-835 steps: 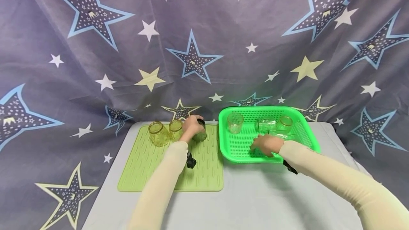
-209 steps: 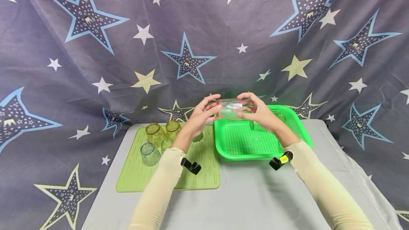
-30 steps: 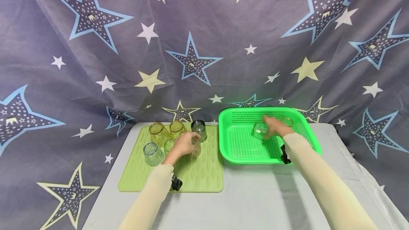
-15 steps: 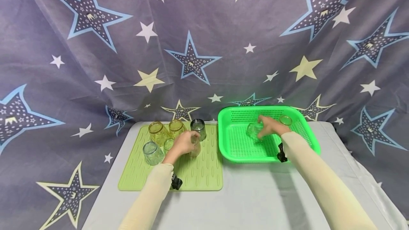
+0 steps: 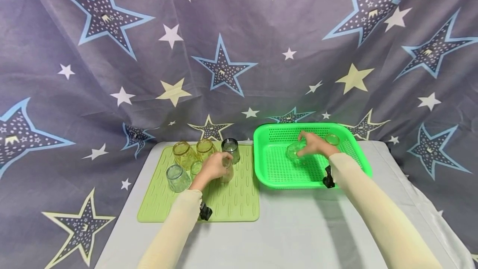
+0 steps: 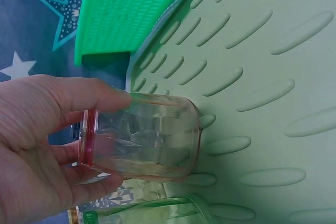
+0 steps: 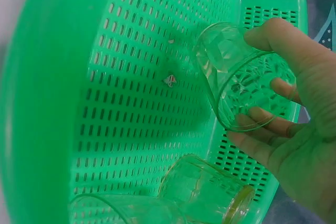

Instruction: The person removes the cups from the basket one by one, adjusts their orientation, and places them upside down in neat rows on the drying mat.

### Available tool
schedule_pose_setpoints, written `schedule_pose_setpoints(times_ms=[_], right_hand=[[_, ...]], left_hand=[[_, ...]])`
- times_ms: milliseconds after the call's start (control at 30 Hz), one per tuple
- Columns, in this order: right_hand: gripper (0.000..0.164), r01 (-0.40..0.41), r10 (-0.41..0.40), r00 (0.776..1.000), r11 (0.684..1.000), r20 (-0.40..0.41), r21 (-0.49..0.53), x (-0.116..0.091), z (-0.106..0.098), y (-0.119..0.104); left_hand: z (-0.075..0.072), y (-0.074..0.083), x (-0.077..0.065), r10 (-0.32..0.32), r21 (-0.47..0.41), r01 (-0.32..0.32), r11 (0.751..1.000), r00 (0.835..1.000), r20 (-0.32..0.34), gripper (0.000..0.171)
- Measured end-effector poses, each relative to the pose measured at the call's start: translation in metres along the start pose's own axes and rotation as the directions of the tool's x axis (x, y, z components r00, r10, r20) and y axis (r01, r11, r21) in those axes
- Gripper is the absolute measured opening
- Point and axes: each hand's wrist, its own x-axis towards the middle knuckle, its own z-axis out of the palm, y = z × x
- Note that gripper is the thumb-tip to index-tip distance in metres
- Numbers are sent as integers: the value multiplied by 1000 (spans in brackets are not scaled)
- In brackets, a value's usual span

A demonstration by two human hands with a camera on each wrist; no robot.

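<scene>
Left hand (image 5: 214,167): grasping the pink-tinted glass (image 6: 144,137), thumb along one side, fingers along the other, hold taken at the red-banded end. Opposite end of this glass points down at the green mat (image 5: 239,202); contact with the mat cannot be told. Dark grey glass (image 5: 231,154) sits just behind the pink-tinted one. Two yellow glasses (image 5: 185,159), a blue glass (image 5: 178,178) and a pale green glass (image 5: 196,168) sit to the left of the hand, on the same mat.

Right hand (image 5: 315,145): inside the green basket (image 5: 274,184), grasping the clear glass (image 7: 226,59) between thumb and fingers, one round rim turned toward the palm. Glass with yellow-tinted rim (image 7: 199,187) lies near it, another glass (image 7: 128,211) beside that one. Mat and basket sit side by side on the counter (image 5: 291,231).
</scene>
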Motion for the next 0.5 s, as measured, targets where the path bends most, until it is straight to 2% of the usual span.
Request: schedule_pose_setpoints(times_ms=[300,500], right_hand=[[62,47,-38,995,994,-87,103,-11,0,-1],[63,87,-58,989,972,-138,218,-23,-5,-2]], left_hand=[[-1,1,-1,13,3,-13,1000,1000,20,58],[-3,1,-1,32,8,-32,999,999,24,59]])
